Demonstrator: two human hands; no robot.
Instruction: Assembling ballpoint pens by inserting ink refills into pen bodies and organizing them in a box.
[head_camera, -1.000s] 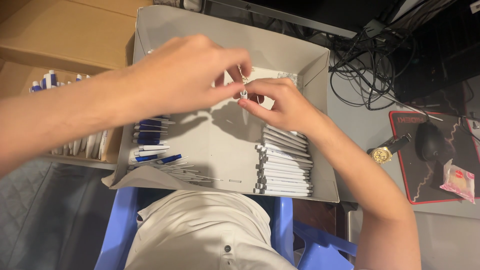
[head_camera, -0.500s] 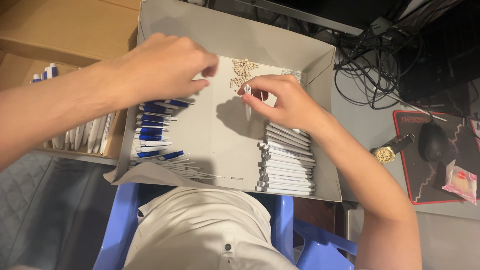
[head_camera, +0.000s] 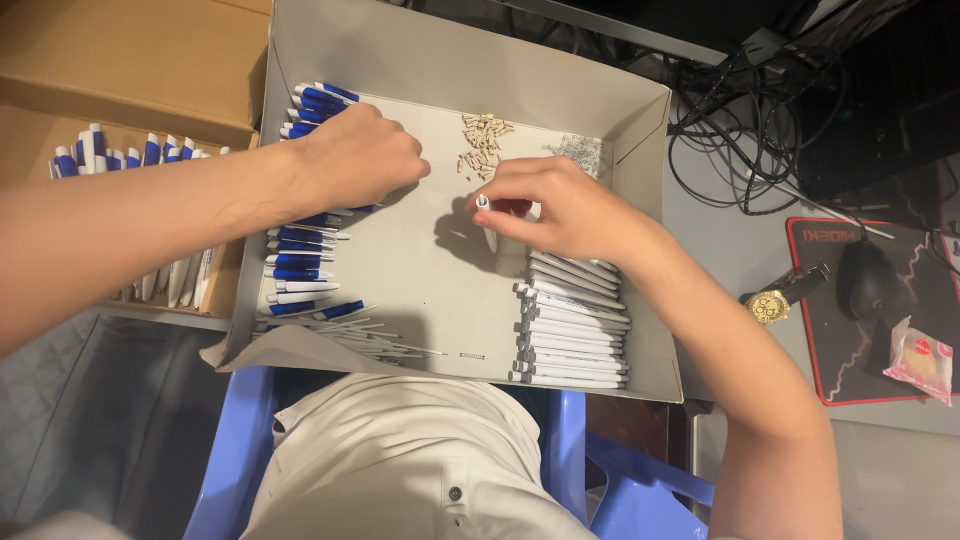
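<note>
A shallow grey box (head_camera: 640, 120) holds everything. At its left wall lie blue-and-white pens (head_camera: 300, 265); the left hand (head_camera: 355, 155) rests curled on them, though what it grips cannot be told. Near the box's middle the right hand (head_camera: 560, 205) pinches a white pen barrel (head_camera: 487, 225). At the right wall sits a stack of white barrels (head_camera: 570, 335); by the back wall, small tan pieces (head_camera: 482, 140). Right of the box lie cables (head_camera: 740, 120), a wristwatch (head_camera: 775, 300) and a mouse (head_camera: 868, 280).

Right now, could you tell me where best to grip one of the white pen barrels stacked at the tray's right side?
Probably pinch a white pen barrel at mid-length from above: they lie flat and side by side, so only the top faces are free. The right hand already holds one.
</note>
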